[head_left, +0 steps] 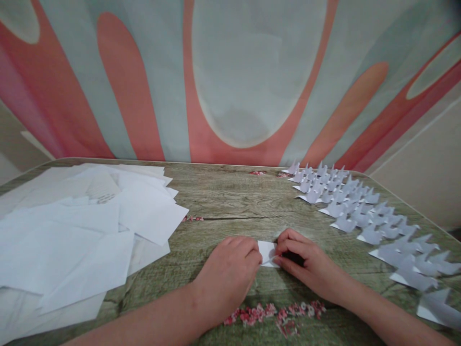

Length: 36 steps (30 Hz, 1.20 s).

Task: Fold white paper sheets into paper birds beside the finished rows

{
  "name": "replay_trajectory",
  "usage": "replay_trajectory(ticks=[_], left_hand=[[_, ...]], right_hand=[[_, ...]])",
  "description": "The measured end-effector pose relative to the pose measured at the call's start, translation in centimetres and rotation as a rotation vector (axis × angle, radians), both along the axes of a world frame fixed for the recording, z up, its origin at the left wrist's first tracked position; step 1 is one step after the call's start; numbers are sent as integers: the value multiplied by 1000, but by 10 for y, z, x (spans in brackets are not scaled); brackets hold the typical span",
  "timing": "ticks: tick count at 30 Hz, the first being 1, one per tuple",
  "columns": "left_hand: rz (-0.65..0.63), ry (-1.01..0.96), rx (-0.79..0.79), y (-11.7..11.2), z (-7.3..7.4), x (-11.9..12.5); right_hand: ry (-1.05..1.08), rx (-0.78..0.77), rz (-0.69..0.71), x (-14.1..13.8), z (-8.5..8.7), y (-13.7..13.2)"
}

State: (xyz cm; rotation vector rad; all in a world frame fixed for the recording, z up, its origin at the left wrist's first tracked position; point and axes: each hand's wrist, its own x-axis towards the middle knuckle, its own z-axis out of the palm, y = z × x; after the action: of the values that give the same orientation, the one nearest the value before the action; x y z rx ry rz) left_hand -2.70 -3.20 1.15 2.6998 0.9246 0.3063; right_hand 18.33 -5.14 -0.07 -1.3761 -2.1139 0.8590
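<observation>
Between my two hands, low over the middle of the table, is a small folded piece of white paper [267, 252]. My left hand [234, 264] is closed on its left edge, with the fingertips curled out of sight. On the right edge, my right hand [298, 257] pinches the paper between thumb and fingers. A crease or layer edge runs across the lower part of the piece. How its far ends are folded is hidden by my fingers.
Loose white paper sheets [90, 240] lie in an overlapping pile on the left. Rows of folded white paper birds [345, 206] stand along the right side. The wood-patterned tabletop [223, 192] carries pink flower prints [255, 313] and meets a patterned wall covering [173, 96] behind.
</observation>
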Motion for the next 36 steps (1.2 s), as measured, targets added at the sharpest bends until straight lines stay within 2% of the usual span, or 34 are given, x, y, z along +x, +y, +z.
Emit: replay_trajectory(ticks=[7,12,20,26,36], left_hand=[[-41,-27,-27,1,1,-7],[32,-65,-30,0,3,-7],[-10,45,141,-15,7,0],[-46,107,246,-19,1,3],[-53,138,250,-21,-4,4]], right_hand=[[5,-15,-1,-1,1,1],[-3,-19,-2,-2,2,2],[-22,-16,-10,-2,4,3],[-35,10,-7,-3,4,4],[-83,12,-25,-8,6,5]])
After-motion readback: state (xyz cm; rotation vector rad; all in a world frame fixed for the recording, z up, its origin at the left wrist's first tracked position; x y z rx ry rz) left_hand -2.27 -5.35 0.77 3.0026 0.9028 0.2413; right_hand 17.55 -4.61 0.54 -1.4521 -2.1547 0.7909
